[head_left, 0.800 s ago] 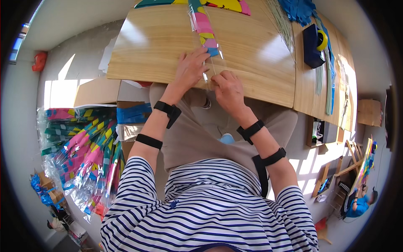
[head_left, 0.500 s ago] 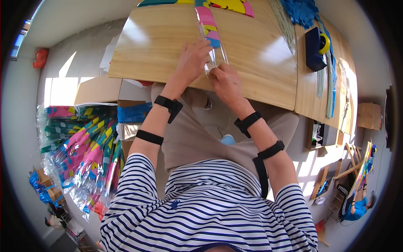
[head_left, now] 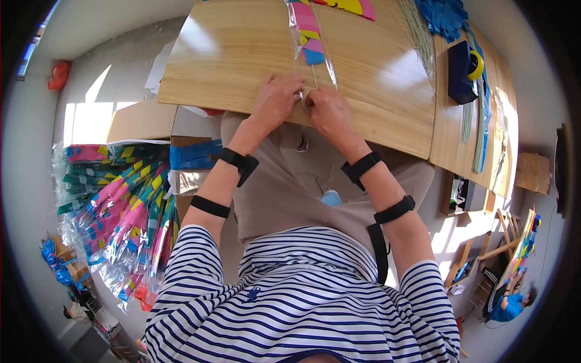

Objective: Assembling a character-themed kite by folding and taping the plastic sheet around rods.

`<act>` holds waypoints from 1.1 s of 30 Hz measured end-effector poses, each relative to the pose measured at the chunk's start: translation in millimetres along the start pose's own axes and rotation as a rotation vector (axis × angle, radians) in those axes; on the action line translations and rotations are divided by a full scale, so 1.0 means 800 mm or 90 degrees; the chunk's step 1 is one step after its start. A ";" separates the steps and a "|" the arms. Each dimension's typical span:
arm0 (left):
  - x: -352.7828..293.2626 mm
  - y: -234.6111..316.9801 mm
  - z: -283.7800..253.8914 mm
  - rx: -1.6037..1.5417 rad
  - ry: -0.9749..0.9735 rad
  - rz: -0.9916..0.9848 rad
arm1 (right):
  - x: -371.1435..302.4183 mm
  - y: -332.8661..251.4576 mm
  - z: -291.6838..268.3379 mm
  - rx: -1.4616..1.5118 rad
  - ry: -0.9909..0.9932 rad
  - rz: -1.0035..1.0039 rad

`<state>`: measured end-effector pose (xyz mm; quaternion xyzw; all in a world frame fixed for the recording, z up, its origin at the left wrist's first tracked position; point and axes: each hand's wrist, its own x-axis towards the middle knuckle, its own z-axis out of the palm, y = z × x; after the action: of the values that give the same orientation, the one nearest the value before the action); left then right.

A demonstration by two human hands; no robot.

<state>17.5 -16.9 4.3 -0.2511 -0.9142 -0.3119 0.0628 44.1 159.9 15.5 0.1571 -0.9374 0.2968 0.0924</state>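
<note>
A long, narrow clear plastic sleeve point(head_left: 330, 71) lies on the wooden table, with a folded pink, yellow and blue sheet point(head_left: 307, 27) inside it. A thin pale rod point(head_left: 315, 75) shows below the sheet's blue end. Near the table's front edge, my left hand point(head_left: 278, 100) is closed, its fingertips pinching the sleeve's near end from the left. My right hand point(head_left: 328, 112) grips the same end from the right, fingers curled. Only a small gap separates the two hands. The plastic between them is mostly hidden by my fingers.
A dark blue tape dispenser with a yellow roll point(head_left: 475, 65), blue strips point(head_left: 439, 18) and thin rods point(head_left: 417, 36) lie at right. Another colourful piece point(head_left: 351, 6) is at the far edge. Filled sleeves point(head_left: 121, 206) are heaped left, beside a cardboard box point(head_left: 140, 124). A person point(head_left: 511, 305) sits far right.
My left hand has come back along the sleeve, from near the sheet's blue end to beside my right hand. The view has shifted slightly.
</note>
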 end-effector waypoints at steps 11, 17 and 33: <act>0.000 0.008 0.008 0.029 0.046 -0.002 | -0.017 0.014 0.008 -0.103 -0.087 -0.067; 0.002 0.009 0.001 -0.044 0.009 -0.033 | -0.034 0.014 -0.013 0.014 -0.011 0.006; -0.003 -0.001 0.013 -0.040 0.044 -0.026 | -0.026 0.007 0.001 -0.029 -0.043 -0.136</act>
<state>19.5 -11.8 -5.0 -0.2234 -0.9060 -0.3505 0.0803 61.6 168.9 6.4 0.2641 -0.9244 0.2583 0.0954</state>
